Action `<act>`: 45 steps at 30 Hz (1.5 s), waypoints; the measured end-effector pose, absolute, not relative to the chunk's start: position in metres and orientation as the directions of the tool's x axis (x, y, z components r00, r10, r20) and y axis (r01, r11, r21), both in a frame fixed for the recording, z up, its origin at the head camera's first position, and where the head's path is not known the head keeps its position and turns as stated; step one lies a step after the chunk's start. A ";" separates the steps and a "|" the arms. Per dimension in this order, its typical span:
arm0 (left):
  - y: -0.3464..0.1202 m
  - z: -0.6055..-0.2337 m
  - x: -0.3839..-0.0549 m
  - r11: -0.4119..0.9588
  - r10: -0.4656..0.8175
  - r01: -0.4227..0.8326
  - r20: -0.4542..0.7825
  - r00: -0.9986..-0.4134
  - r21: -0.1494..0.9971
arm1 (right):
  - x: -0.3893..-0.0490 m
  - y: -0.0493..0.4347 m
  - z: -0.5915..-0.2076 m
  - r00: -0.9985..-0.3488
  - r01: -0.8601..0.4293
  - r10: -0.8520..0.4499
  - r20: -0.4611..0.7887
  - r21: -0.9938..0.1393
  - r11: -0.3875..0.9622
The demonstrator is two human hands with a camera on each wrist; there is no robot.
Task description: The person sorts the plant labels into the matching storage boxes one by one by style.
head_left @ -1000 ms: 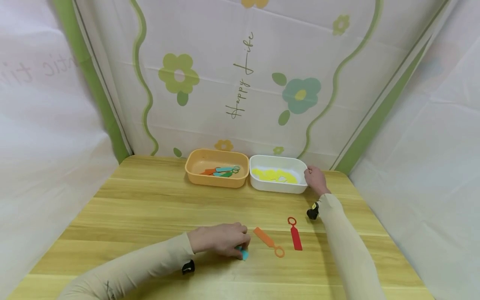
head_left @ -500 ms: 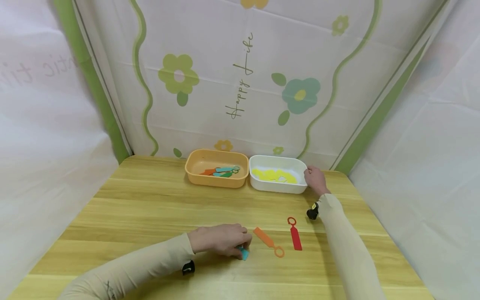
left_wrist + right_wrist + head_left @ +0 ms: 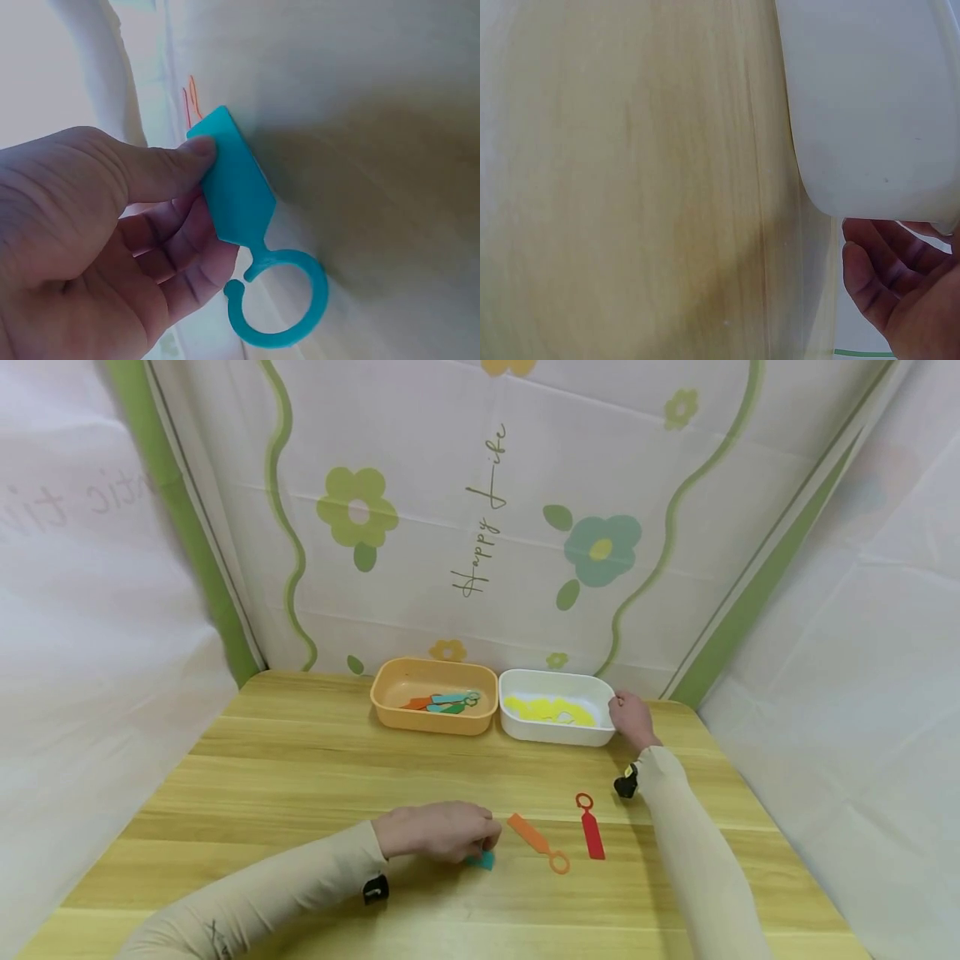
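My left hand (image 3: 442, 831) pinches a flat teal tag (image 3: 236, 180) between thumb and fingers. The tag has an open ring at one end, hanging free of the hand in the left wrist view. In the head view only a corner of the tag shows below the fingers. To the right lie an orange ring tag (image 3: 530, 835) and a red ring tag (image 3: 591, 835) on the table. At the back, my right hand (image 3: 632, 720) holds the right-end rim of a white bin (image 3: 870, 112), its fingers curled against the outer wall. Yellow flat pieces (image 3: 551, 711) lie inside that bin.
An orange bin (image 3: 435, 721) stands close against the white bin's left side, with several orange, teal and green tags (image 3: 450, 699) in it. Both stand near the back edge of the wooden table (image 3: 300, 793), before a printed curtain (image 3: 465, 510).
My left hand has risen slightly with the teal tag, whose visible corner has shifted a little. The right hand stays at the white bin's rim.
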State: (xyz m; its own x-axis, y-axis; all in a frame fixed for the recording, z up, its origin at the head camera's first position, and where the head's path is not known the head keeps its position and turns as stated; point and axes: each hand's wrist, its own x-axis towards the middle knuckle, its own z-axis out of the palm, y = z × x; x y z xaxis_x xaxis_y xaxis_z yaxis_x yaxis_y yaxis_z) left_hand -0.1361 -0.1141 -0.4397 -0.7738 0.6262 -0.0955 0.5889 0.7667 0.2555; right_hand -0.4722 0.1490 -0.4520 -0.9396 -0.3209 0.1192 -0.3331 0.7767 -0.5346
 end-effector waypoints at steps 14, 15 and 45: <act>-0.129 -0.416 -0.152 0.743 0.591 0.521 -0.048 -0.805 0.421 | -0.474 0.149 -0.453 -0.937 -0.342 -0.323 0.130 -0.519 0.784; -0.132 -0.415 -0.154 0.736 0.587 0.513 -0.040 -0.809 0.441 | -0.474 0.149 -0.453 -0.937 -0.344 -0.324 0.132 -0.514 0.786; -0.197 -0.372 -0.204 0.644 0.261 0.326 0.201 -0.944 0.692 | -0.476 0.149 -0.455 -0.939 -0.336 -0.320 0.125 -0.528 0.780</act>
State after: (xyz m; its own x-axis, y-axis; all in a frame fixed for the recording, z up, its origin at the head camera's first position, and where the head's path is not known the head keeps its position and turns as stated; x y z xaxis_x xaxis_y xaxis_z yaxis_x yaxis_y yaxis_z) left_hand -0.2035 -0.1974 -0.3723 -0.9440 0.2615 0.2014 0.3260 0.6436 0.6925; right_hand -0.4760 0.1491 -0.4548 -0.9392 -0.3198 0.1253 -0.3360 0.7799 -0.5281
